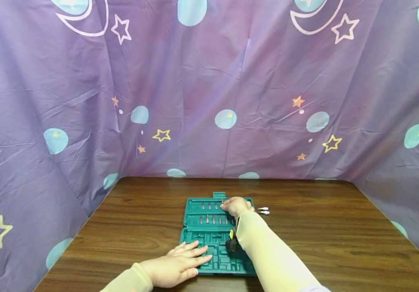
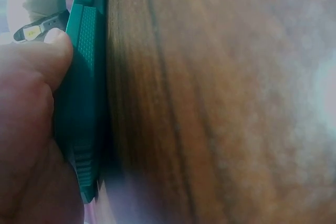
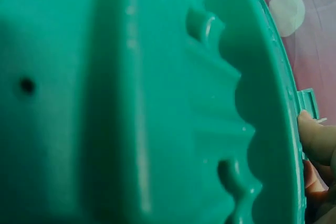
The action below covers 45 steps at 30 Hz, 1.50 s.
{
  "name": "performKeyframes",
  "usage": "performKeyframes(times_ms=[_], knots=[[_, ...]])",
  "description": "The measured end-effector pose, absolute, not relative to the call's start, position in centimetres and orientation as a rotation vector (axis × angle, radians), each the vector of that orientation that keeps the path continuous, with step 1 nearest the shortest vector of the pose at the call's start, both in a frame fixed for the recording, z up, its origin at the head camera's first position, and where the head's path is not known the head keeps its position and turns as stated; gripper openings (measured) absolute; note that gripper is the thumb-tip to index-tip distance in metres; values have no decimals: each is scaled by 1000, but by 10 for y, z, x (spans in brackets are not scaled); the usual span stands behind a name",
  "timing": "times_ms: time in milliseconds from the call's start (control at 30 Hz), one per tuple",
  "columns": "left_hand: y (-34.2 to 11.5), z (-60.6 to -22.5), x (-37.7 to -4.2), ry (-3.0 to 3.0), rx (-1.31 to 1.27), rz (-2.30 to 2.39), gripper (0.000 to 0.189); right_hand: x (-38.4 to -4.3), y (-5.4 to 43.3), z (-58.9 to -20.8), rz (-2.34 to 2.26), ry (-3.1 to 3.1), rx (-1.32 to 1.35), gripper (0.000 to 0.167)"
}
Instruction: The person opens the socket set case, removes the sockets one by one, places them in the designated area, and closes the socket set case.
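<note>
Head view, looking forward and down: a green plastic case (image 1: pixel 191 207) lies unfolded on a brown wood-grain table (image 1: pixel 151 219), with a purple curtain (image 1: pixel 191 81) printed with stars beyond it. The case's near half (image 1: pixel 227 265) is moulded with shaped hollows; its far half (image 1: pixel 192 221) carries a far row (image 1: pixel 209 206) and a near row (image 1: pixel 213 219) of small metal bits (image 1: pixel 207 219). The left hand (image 1: pixel 175 265) lies on the near left part of the case, fingers straight and spread; the left wrist view shows its thumb (image 2: pixel 59 53) at the case's edge. The right hand (image 1: pixel 237 206) reaches to the far row, where thumb and fingertips appear to pinch a slim bit (image 1: pixel 222 200), though the grip looks tiny here and the right wrist camera catches only fingertips at the far rim. Two silver pieces (image 1: pixel 264 208) rest on the table just right of the case. To handle that bit well, I judge, the left palm should press lightly so the case cannot slide, while the right fingertips hold the bit in line with its slot and move it straight. The right sleeve (image 1: pixel 269 255) is best kept high, since a low forearm could knock the near row.
</note>
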<state>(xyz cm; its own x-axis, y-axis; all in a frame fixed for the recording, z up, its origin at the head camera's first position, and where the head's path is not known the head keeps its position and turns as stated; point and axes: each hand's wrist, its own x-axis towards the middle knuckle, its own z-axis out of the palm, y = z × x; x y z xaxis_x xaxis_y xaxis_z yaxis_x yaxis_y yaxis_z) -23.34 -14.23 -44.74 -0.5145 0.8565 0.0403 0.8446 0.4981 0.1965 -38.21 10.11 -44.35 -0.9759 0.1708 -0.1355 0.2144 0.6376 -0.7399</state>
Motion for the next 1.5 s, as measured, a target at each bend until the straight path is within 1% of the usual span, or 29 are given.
performKeyframes(times_ms=[267,667,833,1100,1300,1500], knots=[[-143,-447,-232,2652,1494,318,47,-380,99,-445,-1386,2769,350,13],[-145,-445,-234,2647,1512,319,47,-382,101,-443,-1513,2751,286,20],[-143,-446,-234,2638,1500,326,47,-382,106,-440,-1522,2738,254,20],[-143,-447,-235,2627,1489,333,47,-384,116,-437,-1737,2609,-41,17],[-143,-447,-234,2625,1478,339,47,-381,139,-432,-1644,2707,-198,13],[-143,-448,-234,2644,1493,331,47,-377,169,-430,-1621,2784,-260,12]])
